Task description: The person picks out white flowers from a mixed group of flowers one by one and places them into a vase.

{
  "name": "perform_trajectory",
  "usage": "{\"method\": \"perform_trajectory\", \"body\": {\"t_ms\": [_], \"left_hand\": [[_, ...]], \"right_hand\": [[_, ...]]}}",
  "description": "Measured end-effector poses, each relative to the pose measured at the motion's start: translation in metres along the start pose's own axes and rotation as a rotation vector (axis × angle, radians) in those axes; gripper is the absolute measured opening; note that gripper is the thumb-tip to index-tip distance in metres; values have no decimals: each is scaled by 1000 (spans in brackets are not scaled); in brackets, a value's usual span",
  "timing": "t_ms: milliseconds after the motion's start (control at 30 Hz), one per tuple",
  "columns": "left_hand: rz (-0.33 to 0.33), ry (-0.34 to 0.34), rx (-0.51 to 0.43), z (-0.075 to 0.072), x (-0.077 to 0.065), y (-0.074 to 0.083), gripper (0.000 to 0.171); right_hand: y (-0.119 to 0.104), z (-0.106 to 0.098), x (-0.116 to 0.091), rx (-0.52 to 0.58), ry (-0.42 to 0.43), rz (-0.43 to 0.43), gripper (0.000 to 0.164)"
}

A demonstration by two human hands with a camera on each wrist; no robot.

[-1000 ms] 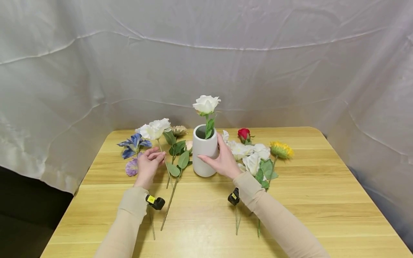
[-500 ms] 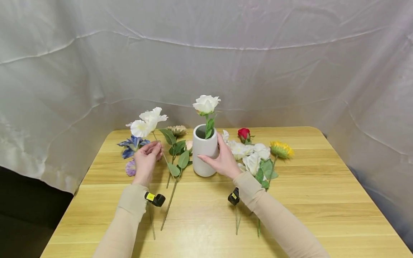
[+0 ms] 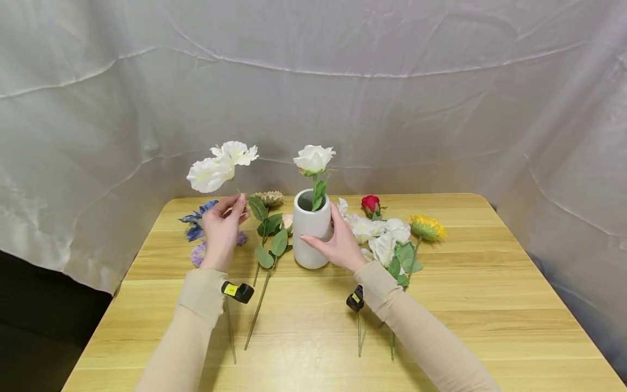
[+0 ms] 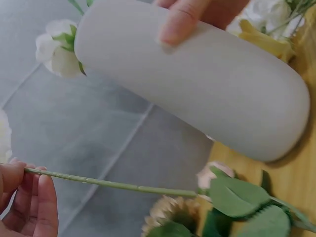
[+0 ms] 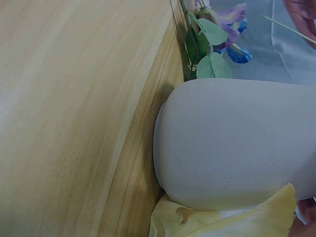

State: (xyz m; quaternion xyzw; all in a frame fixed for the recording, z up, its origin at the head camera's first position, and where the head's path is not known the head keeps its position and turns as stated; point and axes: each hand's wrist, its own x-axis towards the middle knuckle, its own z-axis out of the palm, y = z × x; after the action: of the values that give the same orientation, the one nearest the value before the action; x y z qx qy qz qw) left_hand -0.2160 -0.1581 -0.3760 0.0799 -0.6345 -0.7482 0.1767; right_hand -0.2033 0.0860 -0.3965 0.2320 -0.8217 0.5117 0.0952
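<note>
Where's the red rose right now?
In the head view, the red rose is near the far table edge, right of the vase, behind the white flowers and left of the yellow flower.

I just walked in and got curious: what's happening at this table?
A person's left hand pinches the stem of a white flower, held up above the table. Their right hand holds a pale vase, which stands upright with one white rose in it. More flowers lie on both sides of it, including a red rose and a yellow flower.
</note>
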Motion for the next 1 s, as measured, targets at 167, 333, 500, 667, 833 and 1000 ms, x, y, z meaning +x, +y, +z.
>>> {"method": "perform_trajectory", "body": {"t_ms": [167, 333, 500, 667, 833, 1000], "left_hand": [[76, -14, -11, 16, 3, 16, 40], [216, -53, 21, 34, 4, 34, 31], [285, -74, 55, 49, 5, 54, 27], [320, -96, -16, 65, 6, 72, 28], [383, -128, -55, 80, 6, 82, 27], [469, -155, -35, 90, 6, 84, 23]], "right_hand": [[0, -1, -1, 9, 1, 6, 85], [0, -1, 0, 13, 2, -3, 83], [0, 0, 0, 11, 1, -18, 83], [1, 0, -1, 6, 5, -20, 84], [1, 0, 0, 9, 3, -28, 83], [0, 0, 1, 6, 8, -54, 81]]}}
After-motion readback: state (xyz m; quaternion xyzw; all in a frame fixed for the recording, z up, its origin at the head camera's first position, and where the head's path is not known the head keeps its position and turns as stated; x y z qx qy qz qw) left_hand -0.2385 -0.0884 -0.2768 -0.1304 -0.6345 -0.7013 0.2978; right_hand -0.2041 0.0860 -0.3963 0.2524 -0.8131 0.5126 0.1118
